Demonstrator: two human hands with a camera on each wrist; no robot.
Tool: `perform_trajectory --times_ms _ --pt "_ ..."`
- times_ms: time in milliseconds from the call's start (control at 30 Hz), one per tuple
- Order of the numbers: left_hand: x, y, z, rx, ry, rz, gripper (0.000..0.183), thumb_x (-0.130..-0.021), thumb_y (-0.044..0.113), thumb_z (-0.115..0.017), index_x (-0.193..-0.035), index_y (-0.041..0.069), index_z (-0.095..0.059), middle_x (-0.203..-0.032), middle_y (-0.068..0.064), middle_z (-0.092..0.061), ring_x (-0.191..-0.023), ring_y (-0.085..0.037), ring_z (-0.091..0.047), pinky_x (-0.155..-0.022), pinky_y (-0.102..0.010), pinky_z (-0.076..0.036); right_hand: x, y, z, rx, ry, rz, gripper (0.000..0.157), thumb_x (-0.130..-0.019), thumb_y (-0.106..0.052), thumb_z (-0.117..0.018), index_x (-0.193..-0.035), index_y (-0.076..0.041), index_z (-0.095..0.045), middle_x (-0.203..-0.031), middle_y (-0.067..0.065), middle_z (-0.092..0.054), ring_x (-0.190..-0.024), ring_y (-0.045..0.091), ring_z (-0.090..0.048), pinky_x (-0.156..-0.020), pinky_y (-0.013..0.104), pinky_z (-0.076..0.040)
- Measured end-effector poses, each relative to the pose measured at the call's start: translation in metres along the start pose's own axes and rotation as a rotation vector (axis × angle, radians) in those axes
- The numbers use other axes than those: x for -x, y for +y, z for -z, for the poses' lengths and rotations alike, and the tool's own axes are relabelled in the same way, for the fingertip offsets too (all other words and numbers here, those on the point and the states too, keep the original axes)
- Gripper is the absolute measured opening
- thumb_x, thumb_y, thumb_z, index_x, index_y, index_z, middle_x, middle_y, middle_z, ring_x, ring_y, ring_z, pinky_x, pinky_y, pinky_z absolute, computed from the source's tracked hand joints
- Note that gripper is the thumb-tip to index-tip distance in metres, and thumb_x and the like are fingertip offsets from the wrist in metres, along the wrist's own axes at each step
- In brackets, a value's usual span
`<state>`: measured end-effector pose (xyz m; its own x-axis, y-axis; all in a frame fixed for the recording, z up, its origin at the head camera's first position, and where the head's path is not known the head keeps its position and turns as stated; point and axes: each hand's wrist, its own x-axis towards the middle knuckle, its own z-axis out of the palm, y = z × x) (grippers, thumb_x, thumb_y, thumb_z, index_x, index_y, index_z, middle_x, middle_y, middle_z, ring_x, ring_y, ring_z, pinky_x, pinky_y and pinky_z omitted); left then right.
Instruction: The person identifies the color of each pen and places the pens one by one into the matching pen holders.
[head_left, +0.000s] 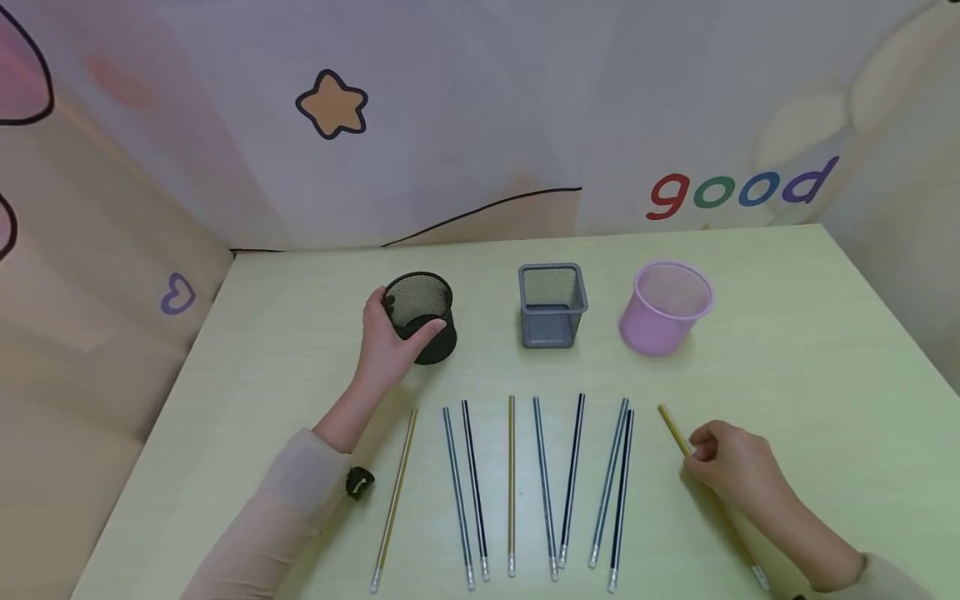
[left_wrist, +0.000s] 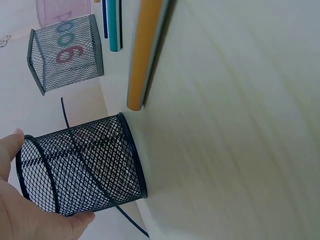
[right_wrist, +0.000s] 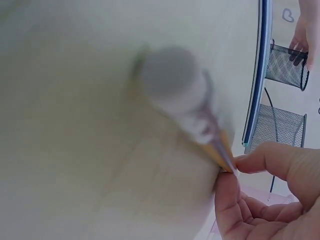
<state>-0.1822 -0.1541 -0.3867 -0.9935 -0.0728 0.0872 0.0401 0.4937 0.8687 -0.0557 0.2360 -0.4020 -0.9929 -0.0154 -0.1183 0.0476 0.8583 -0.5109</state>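
Observation:
My left hand [head_left: 386, 346] grips a black round mesh pencil cup [head_left: 441, 342] by its upper part, thumb across the near side. The cup stands at the back left of the table; the left wrist view shows the mesh cup [left_wrist: 85, 160] with its base at the tabletop. At the right, my right hand [head_left: 738, 467] pinches a yellow pencil [head_left: 671, 423] between thumb and forefinger near its middle. That pencil slants, its white eraser end toward me; the right wrist view shows the blurred eraser end [right_wrist: 170, 75] up close.
A grey square mesh cup [head_left: 553, 327] and a pink round cup [head_left: 652, 325] stand along the back. Between my hands lie several pencils in a row, including a yellow one [head_left: 512, 483], a light blue one [head_left: 454, 475] and a dark blue one [head_left: 622, 500]. A printed curtain [head_left: 465, 108] hangs behind.

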Motion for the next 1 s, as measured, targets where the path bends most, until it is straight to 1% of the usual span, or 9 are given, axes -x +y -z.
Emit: perform_trajectory --times_ms 167,400,533,733,1000 --pt "0.0 -0.001 0.0 0.02 -0.007 0.011 0.099 -0.081 0.034 -0.074 -0.147 -0.005 -0.011 -0.149 -0.024 -0.022 -0.138 -0.033 -0.027 -0.114 -0.045 -0.025 -0.003 -0.003 0.001 -0.012 -0.031 -0.013 0.021 -0.073 -0.003 -0.067 -0.091 0.008 -0.064 -0.074 0.003 -0.065 -0.068 0.013 -0.057 -0.059 0.026 -0.045" --pt "0.001 -0.001 -0.001 0.046 -0.002 0.02 0.099 -0.081 0.031 -0.075 -0.147 -0.004 -0.01 -0.148 -0.024 -0.022 -0.137 -0.033 -0.027 -0.113 -0.046 -0.026 -0.003 -0.006 0.001 0.007 -0.064 0.012 0.021 -0.072 -0.002 -0.066 -0.09 0.008 -0.065 -0.074 0.002 -0.064 -0.069 0.014 -0.055 -0.059 0.025 -0.045" --pt "0.0 0.001 -0.001 0.067 0.002 0.021 0.098 -0.081 0.03 -0.075 -0.147 -0.005 -0.01 -0.148 -0.024 -0.022 -0.137 -0.034 -0.026 -0.113 -0.046 -0.026 0.0 -0.008 0.002 0.01 -0.052 0.024 0.02 -0.072 -0.003 -0.066 -0.089 0.006 -0.066 -0.074 0.002 -0.063 -0.07 0.014 -0.054 -0.058 0.025 -0.045" --pt "0.001 0.002 -0.002 0.073 0.007 0.033 0.099 -0.081 0.028 -0.076 -0.147 -0.005 -0.01 -0.148 -0.024 -0.022 -0.137 -0.033 -0.026 -0.113 -0.045 -0.025 0.006 -0.01 0.005 0.008 -0.011 0.043 0.016 -0.073 -0.004 -0.066 -0.086 0.003 -0.066 -0.073 0.0 -0.063 -0.069 0.013 -0.055 -0.058 0.024 -0.045" --pt "-0.002 0.001 -0.003 0.091 0.015 0.031 0.098 -0.08 0.027 -0.076 -0.147 -0.004 -0.011 -0.148 -0.024 -0.022 -0.137 -0.033 -0.026 -0.113 -0.046 -0.025 0.007 -0.013 0.013 -0.01 0.014 0.032 0.017 -0.074 -0.006 -0.066 -0.089 0.003 -0.065 -0.074 -0.001 -0.063 -0.069 0.011 -0.057 -0.058 0.023 -0.045"
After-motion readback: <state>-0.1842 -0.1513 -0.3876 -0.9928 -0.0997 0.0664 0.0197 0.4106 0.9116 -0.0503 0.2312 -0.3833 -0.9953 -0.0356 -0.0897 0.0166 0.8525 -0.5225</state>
